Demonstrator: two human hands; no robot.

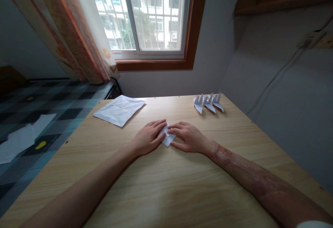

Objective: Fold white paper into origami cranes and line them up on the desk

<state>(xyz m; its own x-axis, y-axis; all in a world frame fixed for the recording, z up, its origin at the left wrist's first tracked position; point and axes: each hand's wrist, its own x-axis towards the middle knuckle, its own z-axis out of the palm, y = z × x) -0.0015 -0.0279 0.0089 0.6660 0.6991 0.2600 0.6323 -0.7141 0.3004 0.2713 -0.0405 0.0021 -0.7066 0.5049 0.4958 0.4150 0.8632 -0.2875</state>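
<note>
A small folded piece of white paper lies on the wooden table between my two hands. My left hand rests palm down on its left side, fingers stretched over the paper. Fingers extended, my right hand presses flat on the paper's right side, fingertips meeting those of the left. Most of the folded paper is hidden under the fingers.
A creased white sheet lies flat at the table's back left. Three folded paper cranes stand in a row at the back right. A bed with a checked cover is to the left, a wall to the right.
</note>
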